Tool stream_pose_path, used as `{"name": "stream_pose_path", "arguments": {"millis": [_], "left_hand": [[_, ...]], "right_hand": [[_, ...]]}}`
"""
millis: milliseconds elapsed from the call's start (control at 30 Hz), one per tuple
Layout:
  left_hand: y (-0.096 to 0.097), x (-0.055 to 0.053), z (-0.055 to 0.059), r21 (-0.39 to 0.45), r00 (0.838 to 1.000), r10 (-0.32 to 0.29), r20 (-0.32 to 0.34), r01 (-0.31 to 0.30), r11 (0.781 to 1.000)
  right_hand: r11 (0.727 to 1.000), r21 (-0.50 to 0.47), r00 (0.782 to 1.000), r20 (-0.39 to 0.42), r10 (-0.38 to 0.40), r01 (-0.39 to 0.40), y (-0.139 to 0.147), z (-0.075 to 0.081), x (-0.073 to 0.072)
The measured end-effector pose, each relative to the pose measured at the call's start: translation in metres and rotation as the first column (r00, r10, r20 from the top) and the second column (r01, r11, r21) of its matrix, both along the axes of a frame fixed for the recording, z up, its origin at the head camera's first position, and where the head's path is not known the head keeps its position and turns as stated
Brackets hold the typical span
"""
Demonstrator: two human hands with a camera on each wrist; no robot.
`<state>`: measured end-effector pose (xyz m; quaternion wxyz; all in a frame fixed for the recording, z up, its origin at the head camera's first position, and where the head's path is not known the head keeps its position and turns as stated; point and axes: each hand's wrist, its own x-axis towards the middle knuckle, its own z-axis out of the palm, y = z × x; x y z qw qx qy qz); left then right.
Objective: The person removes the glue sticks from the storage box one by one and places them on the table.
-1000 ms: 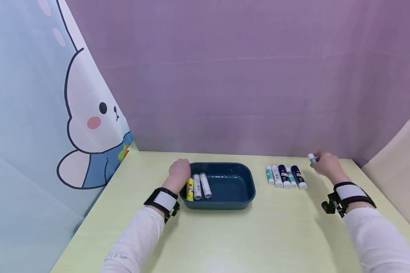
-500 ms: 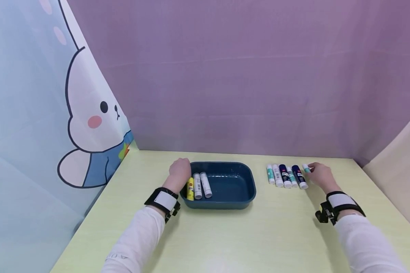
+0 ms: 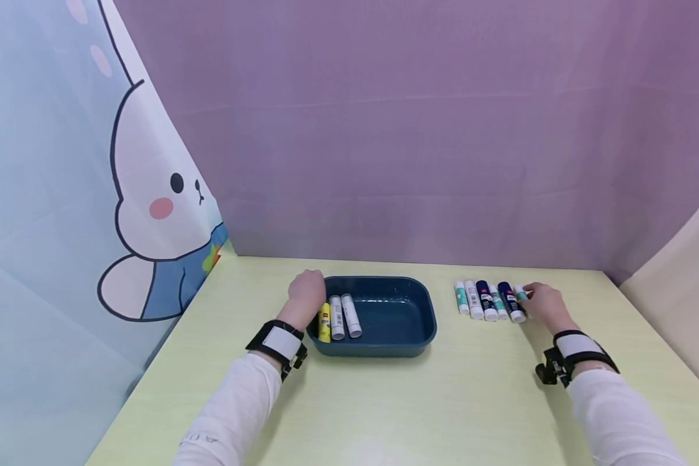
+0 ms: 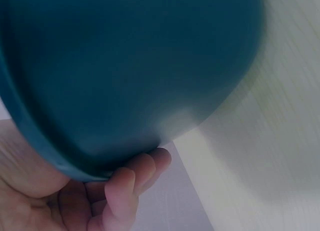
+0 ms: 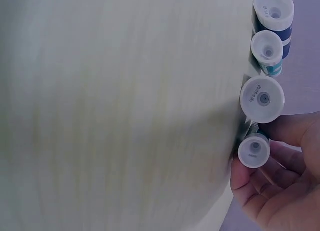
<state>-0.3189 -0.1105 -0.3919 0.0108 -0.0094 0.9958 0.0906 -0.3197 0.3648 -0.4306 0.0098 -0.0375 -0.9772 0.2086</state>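
My left hand (image 3: 307, 291) grips the left end of a dark blue tray (image 3: 393, 320); in the left wrist view its curled fingers (image 4: 122, 188) lie against the rim. Inside the tray, on its left side, lie a yellow glue stick (image 3: 324, 323) and two white tubes (image 3: 336, 318). At the right, my right hand (image 3: 547, 304) pinches a small white-and-teal glue stick (image 5: 254, 152) between thumb and fingers. That stick sits low at the right end of a row, beside a navy glue stick (image 3: 510, 302) with a white end.
Farther left in the row lie another teal glue stick (image 3: 498, 303), a second navy one (image 3: 486, 301), a white tube (image 3: 474, 299) and a teal one (image 3: 461, 298). A purple cloth (image 3: 384, 162) hangs behind the pale table (image 3: 419, 408).
My right hand has moved left and down with the small glue stick, bringing it beside the row's right end. My left hand and the tray have stayed in place.
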Motion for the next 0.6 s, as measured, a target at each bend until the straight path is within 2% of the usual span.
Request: {"name": "stream_pose_path", "arguments": {"millis": [300,600], "left_hand": [[-0.0003,0.0006,-0.0012,0.015,1.0,-0.006,-0.014,0.006,1.0],[0.0004,0.0008,0.0001,0.001,1.0,-0.008,-0.01,0.008,1.0]], "right_hand": [[1.0,0.006,1.0,-0.011,0.001,-0.001,0.0009,-0.0019,-0.0005],[1.0,0.016,0.999,0.04,-0.019,0.018,-0.0019,-0.0017,-0.0002]]}}
